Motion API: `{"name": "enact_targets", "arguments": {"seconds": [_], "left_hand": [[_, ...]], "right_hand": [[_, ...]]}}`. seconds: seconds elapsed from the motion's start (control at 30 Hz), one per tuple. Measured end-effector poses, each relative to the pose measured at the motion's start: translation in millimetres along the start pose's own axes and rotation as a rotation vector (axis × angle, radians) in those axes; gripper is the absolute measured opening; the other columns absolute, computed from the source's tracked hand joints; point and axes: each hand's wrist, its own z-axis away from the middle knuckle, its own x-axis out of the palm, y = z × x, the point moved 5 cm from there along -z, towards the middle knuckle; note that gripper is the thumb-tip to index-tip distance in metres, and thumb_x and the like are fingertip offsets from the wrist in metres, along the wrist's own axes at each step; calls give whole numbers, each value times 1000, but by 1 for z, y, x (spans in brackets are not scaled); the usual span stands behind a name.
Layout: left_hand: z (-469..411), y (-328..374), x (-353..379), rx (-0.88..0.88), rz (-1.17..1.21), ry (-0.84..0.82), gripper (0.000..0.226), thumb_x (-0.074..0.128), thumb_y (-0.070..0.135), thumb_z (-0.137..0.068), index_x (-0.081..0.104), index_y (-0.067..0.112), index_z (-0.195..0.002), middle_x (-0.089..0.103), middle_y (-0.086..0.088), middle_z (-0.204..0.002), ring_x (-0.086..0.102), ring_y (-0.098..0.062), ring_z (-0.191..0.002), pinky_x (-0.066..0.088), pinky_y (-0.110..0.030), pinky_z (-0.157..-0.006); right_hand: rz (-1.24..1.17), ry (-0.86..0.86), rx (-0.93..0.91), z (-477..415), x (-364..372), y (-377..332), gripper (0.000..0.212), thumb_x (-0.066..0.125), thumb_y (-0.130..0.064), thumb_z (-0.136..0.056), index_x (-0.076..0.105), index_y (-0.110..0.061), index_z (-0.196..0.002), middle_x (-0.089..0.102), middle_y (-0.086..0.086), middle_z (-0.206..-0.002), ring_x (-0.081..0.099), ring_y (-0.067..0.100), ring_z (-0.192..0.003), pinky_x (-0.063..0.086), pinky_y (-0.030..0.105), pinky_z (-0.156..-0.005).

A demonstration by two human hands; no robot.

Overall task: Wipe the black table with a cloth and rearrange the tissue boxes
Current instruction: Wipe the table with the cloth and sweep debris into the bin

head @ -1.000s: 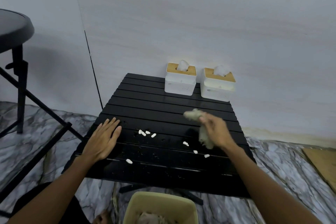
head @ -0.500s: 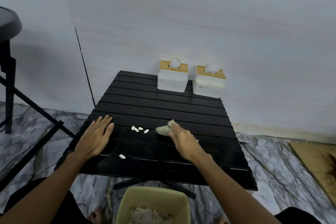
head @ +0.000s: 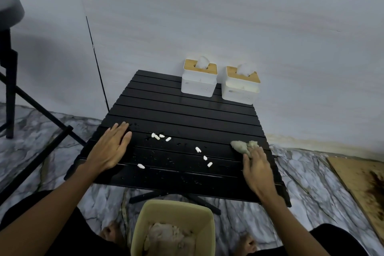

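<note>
A black slatted table (head: 187, 114) stands against the wall. Two white tissue boxes with wooden lids sit side by side at its back edge, the left box (head: 199, 81) and the right box (head: 240, 87). Several small white bits (head: 159, 137) and water drops lie on the front slats. My left hand (head: 110, 147) rests flat on the front left part of the table. Near the right edge, my right hand (head: 256, 167) holds a crumpled grey-green cloth (head: 241, 146) down on the table.
A pale yellow bin (head: 174, 212) holding crumpled material stands on the marble floor just in front of the table, between my feet. A black stool (head: 9, 52) with slanted legs is at the left. A wooden board (head: 361, 183) lies on the floor at the right.
My right hand has swept the cloth from the table's middle to the right edge, after first moving it leftward. The left hand has stayed flat in place.
</note>
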Motion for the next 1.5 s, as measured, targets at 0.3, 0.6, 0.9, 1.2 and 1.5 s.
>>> {"name": "enact_targets", "arguments": {"seconds": [0.3,0.6,0.9,1.2,1.5], "left_hand": [[7,3,-1,-23,4,2,63,21,51,-102,26,15,-154,28,-3,-160,16,-15,-150,7,-28,-119],[9,4,-4,-20,3,26,63,21,51,-101,29,15,-153,31,-3,-159,19,-15,-149,8,-27,-118],[8,4,-4,-2,-13,40,61,23,47,-102,30,14,-152,33,-4,-158,20,-16,-149,8,-26,-118],[10,8,-7,5,-32,35,59,24,45,-102,30,14,-152,31,-3,-159,19,-15,-149,6,-23,-116],[5,1,-4,19,-95,26,73,9,54,-95,25,15,-154,24,2,-161,14,-11,-150,0,-20,-118]], "right_hand": [[-139,-63,-69,39,67,-139,38,40,-3,-102,47,9,-137,47,28,-142,46,42,-132,43,53,-109],[-401,-209,64,-35,31,-108,35,46,-18,-106,73,-7,-85,66,9,-102,54,21,-106,25,43,-121],[-219,-5,248,-81,-14,-12,41,47,-32,-98,76,-3,-99,66,21,-124,42,37,-136,25,48,-120],[230,-187,-293,-50,50,-70,66,26,-63,-101,27,-28,-157,18,6,-168,0,30,-156,7,51,-126],[182,-99,15,-118,94,-135,53,29,-32,-109,32,-4,-155,23,32,-160,11,48,-150,9,58,-123]]}}
